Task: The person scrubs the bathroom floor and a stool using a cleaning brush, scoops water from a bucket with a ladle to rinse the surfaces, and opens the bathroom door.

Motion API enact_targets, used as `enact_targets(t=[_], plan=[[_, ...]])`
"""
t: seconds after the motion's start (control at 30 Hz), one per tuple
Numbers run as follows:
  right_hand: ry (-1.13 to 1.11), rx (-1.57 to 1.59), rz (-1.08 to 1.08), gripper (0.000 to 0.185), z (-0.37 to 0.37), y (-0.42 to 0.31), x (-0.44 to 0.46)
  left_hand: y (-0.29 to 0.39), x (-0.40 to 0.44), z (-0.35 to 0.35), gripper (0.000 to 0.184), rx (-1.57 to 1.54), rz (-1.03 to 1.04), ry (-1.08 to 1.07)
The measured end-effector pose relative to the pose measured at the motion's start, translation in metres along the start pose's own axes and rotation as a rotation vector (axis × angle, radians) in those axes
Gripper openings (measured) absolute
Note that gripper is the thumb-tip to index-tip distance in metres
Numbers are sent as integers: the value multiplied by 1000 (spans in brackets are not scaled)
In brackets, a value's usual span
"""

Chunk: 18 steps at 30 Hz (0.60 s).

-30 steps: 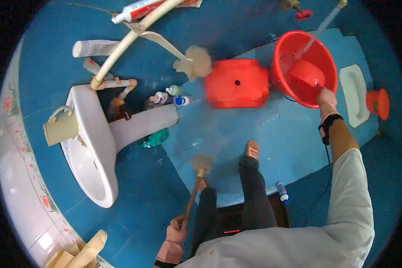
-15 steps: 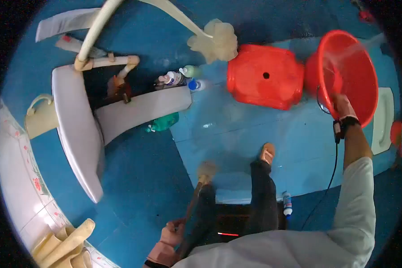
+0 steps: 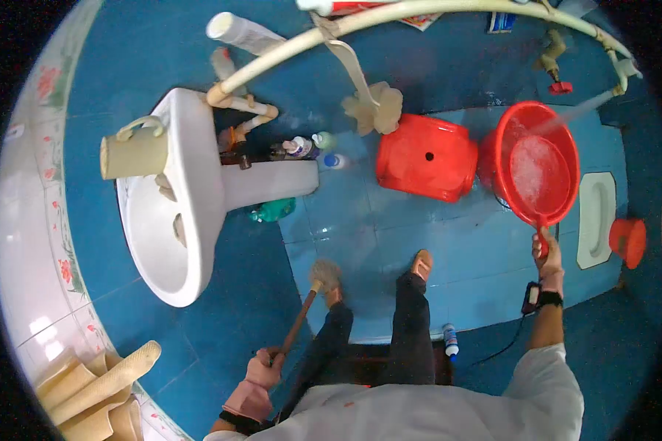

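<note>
My right hand (image 3: 549, 259) is closed around the handle of a red mug (image 3: 542, 228). The mug's body lies inside the red tub (image 3: 571, 187), among frothy water. Down at the left, my left hand (image 3: 263, 370) grips the wooden stick of a brush (image 3: 297, 323). Its pale bristle head rests near my left foot on the blue tiles. A stream of water (image 3: 592, 104) runs into the tub from a pipe end.
A red plastic stool (image 3: 428, 158) stands left of the tub. A squat toilet (image 3: 597, 220) and red pot (image 3: 628, 242) are at the right. The washbasin (image 3: 207, 220) is at the left, with bottles (image 3: 299, 148) by its pedestal. Another bottle (image 3: 450, 341) lies near my feet.
The view has lifted and shifted, bringing the tap and pipe into sight. My right hand has drawn back toward me from inside the tub's rim, and the mug handle now shows.
</note>
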State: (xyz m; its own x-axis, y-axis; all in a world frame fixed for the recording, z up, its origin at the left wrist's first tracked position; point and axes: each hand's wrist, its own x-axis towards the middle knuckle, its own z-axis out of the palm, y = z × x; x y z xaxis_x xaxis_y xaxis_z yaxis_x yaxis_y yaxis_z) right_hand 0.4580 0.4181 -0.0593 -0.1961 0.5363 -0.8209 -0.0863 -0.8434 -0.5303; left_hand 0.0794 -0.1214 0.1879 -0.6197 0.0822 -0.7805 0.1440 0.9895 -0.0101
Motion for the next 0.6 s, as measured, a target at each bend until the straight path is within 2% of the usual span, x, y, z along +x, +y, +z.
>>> enact_targets(t=[0.13,0.23,0.33,0.43,0.53,0.6], plan=[[22,15,-99,36,39,-3,-94,12,-12,-31,24,-142,-69,-63],[-5,20,-155,36,62,0,-158,-45,4,-23,25,-113,5,-72],[-4,-37,-207,37,86,8,-211,-45,-1,-40,26,-105,-2,-20],[22,-100,-200,33,121,25,-253,-107,22,-28,30,82,324,158],[-43,-191,-140,30,172,48,-274,-132,19,-40,31,-65,139,9],[-51,-195,-102,26,227,68,-279,-161,24,-38,32,-168,107,13]])
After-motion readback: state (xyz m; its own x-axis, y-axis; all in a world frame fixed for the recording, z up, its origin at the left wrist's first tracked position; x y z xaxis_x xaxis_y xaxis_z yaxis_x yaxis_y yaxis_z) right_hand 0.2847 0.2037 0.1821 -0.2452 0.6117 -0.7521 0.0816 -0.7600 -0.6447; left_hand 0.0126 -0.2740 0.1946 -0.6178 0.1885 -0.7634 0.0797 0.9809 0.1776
